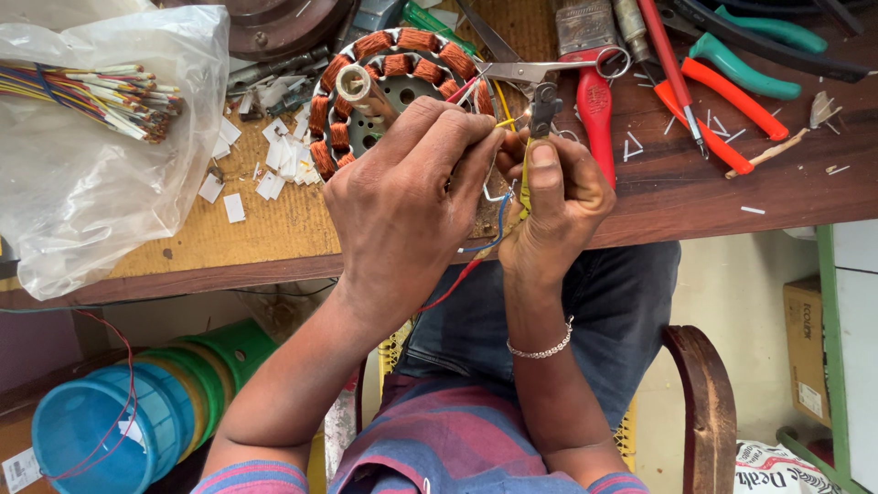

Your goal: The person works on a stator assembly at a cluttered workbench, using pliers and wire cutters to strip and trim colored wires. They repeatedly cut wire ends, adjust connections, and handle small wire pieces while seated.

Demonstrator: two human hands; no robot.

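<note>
The left hand (402, 197) is closed, its fingertips pinched on the tip of a yellow wire (506, 122) just in front of the stator (393, 82). The right hand (553, 201) is also closed, holding the yellow wire lower down between thumb and fingers, touching the left hand. A blue wire (498, 224) and a red wire (448, 288) hang down between the two hands, below the stator. The stator, a ring of copper coils, lies flat on the bench (695, 183), partly hidden by the left hand. Scissors (540, 69) lie just right of the stator, and pliers (732, 91) with red and green handles lie further right. A plastic bag (82, 183) holding a wire bundle (101, 91) is well left of the stator.
</note>
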